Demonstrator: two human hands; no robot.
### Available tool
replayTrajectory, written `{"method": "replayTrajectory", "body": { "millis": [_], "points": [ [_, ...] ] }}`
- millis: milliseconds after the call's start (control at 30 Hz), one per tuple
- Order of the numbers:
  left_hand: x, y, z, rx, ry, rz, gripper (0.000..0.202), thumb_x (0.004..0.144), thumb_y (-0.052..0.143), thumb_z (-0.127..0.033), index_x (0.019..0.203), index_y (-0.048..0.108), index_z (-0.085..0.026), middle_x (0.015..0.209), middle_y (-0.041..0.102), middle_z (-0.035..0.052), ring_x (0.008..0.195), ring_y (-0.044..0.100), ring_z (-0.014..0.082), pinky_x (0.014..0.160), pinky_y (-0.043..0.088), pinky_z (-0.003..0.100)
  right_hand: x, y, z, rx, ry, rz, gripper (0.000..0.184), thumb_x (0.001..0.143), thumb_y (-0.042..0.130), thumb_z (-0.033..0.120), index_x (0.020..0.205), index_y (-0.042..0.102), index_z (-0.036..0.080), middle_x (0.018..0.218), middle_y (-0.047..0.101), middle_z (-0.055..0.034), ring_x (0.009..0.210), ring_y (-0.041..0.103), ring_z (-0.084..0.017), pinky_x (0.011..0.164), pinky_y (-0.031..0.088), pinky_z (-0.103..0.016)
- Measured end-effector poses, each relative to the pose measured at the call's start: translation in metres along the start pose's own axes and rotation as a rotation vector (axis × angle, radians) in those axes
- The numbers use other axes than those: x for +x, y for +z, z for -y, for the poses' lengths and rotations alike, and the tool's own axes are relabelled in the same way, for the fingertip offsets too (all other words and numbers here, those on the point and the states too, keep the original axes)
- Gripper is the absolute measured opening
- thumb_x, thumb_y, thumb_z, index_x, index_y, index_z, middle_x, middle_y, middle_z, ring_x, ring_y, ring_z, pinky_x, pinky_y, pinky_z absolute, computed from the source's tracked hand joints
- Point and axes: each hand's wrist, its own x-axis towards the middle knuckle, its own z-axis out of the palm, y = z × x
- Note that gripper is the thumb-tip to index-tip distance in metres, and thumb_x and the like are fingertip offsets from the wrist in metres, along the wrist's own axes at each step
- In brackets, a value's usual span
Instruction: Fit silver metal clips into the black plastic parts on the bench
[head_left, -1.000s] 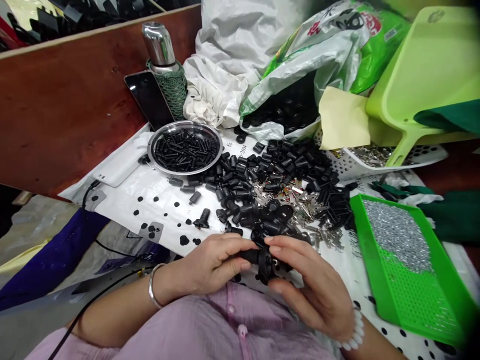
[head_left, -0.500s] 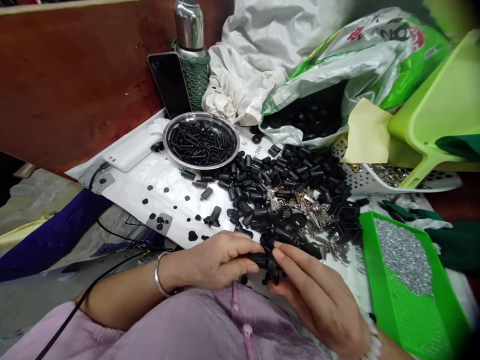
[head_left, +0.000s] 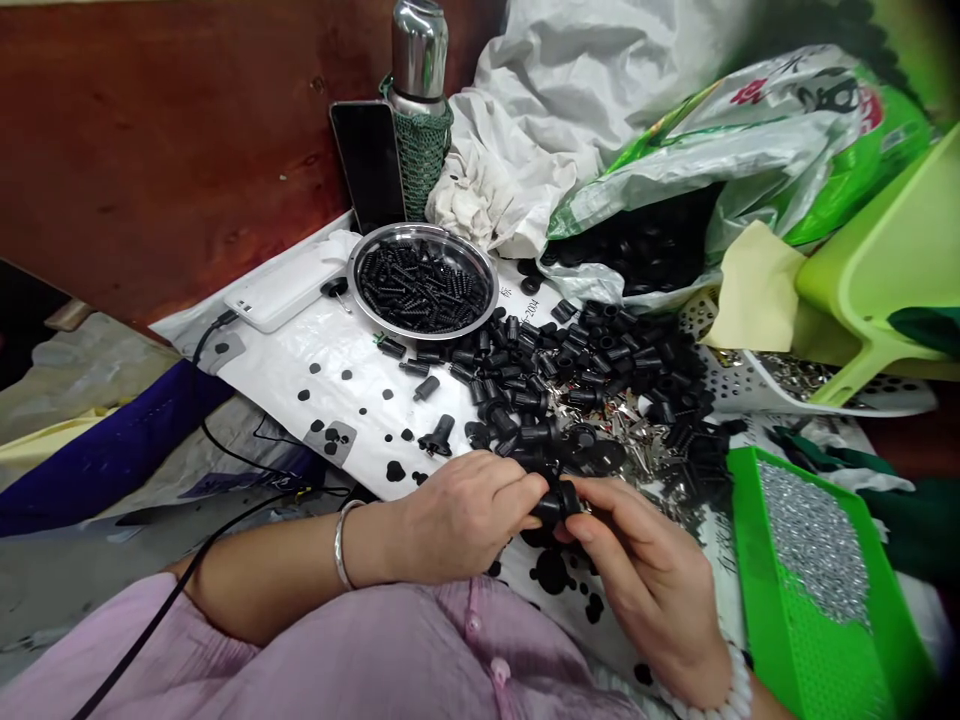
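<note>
fitting (head_left: pixel 553 505), black, gripped by left hand (head_left: pixel 457 515) and right hand (head_left: pixel 652 575), right-front of steel bowl (head_left: pixel 474 253); apparently joining step, likely needing steady alignment next.

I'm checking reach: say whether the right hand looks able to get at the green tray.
Probably yes: nothing visibly blocks the right hand from the green tray on its right, though that hand holds a black part.
</note>
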Motion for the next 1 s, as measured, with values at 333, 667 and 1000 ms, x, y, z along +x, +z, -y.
{"method": "replayTrajectory", "body": {
  "millis": [333,667,1000],
  "points": [
    [0.001,0.012,-0.001,-0.038,-0.079,-0.110,0.026,0.092,0.036,-0.023,0.101,0.054,-0.007,0.081,0.061,0.0101,0.076,0.058,0.0197,0.068,0.052,0.033,-0.005,0.010,-0.001,0.252,0.375,-0.050,0.016,0.082,0.059,0.030,0.094,0.059,0.020,0.062,0.067,0.0018,0.052,0.065,-0.011,0.049,0.054,-0.018],
    [-0.002,0.005,0.007,-0.180,-0.140,0.001,0.028,0.093,0.035,-0.024,0.105,0.054,-0.008,0.083,0.061,0.0091,0.076,0.056,0.0175,0.070,0.049,0.030,0.000,0.004,-0.008,0.196,0.255,0.125,0.023,0.084,0.057,0.030,0.105,0.055,0.021,0.074,0.068,0.0003,0.062,0.067,-0.011,0.057,0.055,-0.019],
    [0.000,-0.001,0.009,-0.165,-0.087,-0.035,0.030,0.093,0.035,-0.025,0.105,0.054,-0.006,0.080,0.060,0.0092,0.073,0.055,0.0171,0.068,0.049,0.029,0.018,-0.015,-0.001,-0.129,-0.179,0.294,0.038,0.088,0.049,0.020,0.125,0.042,0.017,0.105,0.065,-0.0094,0.091,0.064,-0.016,0.077,0.053,-0.025]
  ]
}}
